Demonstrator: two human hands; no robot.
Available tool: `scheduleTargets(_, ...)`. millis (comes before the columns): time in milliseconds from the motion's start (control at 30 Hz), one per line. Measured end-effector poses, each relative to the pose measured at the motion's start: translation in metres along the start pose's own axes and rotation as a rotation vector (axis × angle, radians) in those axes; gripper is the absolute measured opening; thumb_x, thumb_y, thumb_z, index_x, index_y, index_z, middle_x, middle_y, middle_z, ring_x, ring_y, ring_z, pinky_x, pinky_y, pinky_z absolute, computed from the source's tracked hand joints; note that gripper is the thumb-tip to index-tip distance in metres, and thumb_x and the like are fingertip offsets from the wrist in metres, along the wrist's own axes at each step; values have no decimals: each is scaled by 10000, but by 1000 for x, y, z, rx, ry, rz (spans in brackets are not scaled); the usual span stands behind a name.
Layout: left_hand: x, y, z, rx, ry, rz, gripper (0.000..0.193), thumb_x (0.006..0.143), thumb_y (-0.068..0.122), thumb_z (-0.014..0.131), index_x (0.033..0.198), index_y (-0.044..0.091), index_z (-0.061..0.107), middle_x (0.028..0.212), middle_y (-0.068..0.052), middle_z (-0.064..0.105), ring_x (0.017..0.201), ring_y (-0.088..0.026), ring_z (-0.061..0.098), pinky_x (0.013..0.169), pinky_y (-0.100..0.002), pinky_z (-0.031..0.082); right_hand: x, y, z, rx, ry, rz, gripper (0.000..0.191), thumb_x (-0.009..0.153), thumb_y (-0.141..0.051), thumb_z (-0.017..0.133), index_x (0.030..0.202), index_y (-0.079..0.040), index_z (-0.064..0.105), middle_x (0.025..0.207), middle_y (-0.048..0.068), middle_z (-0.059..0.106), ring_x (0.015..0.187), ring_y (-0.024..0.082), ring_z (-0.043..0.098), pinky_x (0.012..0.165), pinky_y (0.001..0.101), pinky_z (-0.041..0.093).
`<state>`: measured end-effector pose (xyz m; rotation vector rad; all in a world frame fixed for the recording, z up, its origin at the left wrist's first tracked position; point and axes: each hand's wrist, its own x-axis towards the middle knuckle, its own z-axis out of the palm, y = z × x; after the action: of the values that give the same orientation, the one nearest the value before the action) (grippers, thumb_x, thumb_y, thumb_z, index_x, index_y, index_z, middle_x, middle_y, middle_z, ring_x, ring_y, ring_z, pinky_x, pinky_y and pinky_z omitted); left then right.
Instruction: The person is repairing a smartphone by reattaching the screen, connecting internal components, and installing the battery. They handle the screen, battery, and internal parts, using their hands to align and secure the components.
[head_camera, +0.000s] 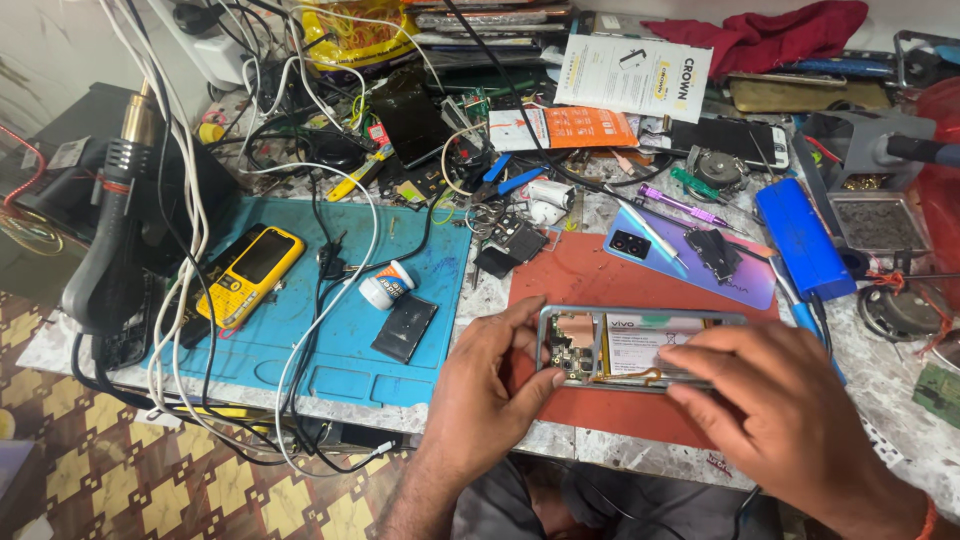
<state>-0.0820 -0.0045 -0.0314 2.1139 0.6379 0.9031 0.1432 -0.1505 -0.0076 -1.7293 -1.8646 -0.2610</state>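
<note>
1. On the red mat, at about 5 o'clock on the surface, lies an opened phone with its back cover off. You can see its small green board and its flat battery inside.
2. At the phone's 9 o'clock end, the left hand holds on. Its thumb and fingers pinch the metal frame, so this grip is closed on the opened phone.
3. At the phone's 3 o'clock end, the right hand rests on top. Its fingers press down on the lower edge and the battery. I cannot tell if this grip is closed around the phone or only lying on it.
4. At 12 o'clock from the phone, just past the mat's top edge, lies a shiny purple back cover. A small black part and a thin white tool lie on it.
5. At 3 o'clock from that cover sits a blue block, well apart from the hands.
6. At 9 o'clock on the surface lies a big blue mat.
7. On the blue mat are a yellow button phone, a small white pot on its side and a flat black square.
8. At 9 o'clock from the blue mat hangs a black hot air gun with many white and black wires around it.
9. At 12 o'clock on the surface there is a messy pile of small parts, tools, a white paper and a red cloth.
</note>
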Motion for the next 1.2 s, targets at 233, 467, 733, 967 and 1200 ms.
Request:
scheduleTargets(233, 0, 0, 1, 53, -54, -7, 374, 788, 147, 841, 1136, 83, 717, 905, -75, 668, 934, -282, 648, 801, -406, 531, -7, 16, -10, 40, 164, 198, 310, 880, -132, 757, 1176, -63, 693, 1078, 57, 704, 1045, 220, 642, 951, 361, 481)
scheduleTargets(467, -4, -2, -6, -106, -85, 129, 311, 820, 240, 855, 1077, 94, 759, 1031, -65, 729, 1067, -256, 689, 914, -369, 556, -61, 72, -10, 453, -161, 295, 250, 912, -176, 760, 1149, -99, 778, 1025, 18, 728, 894, 84, 704, 791, 244, 542)
scheduleTargets(733, -8, -4, -10, -128, -260, 207, 251, 838, 201, 800, 1086, 167, 802, 1015, -21, 730, 1051, -225, 703, 911, -363, 577, -55, 112, 5, 744, -624, 539, 174, 938, -165, 796, 974, -50, 669, 784, 36, 583, 717, 102, 468, 617, 299, 433)
scheduleTargets(967, -10, -2, -5, -81, -197, 213, 347, 800, 69, 725, 1107, 206, 811, 1009, -3, 712, 981, -205, 705, 854, -340, 589, 20, 71, -6, 588, -1009, 457, 251, 813, -262, 863, 985, -128, 738, 817, -26, 606, 718, 83, 540, 613, 272, 496)
scheduleTargets(1200, -14, 2, -7, -55, -226, 213, 320, 765, 44, 739, 1047, 180, 808, 993, -5, 703, 956, -212, 694, 825, -346, 585, 51, 32, 1, 219, -888, 185, 431, 724, -378, 904, 1018, -156, 678, 887, -29, 638, 768, 158, 642, 654, 317, 511)
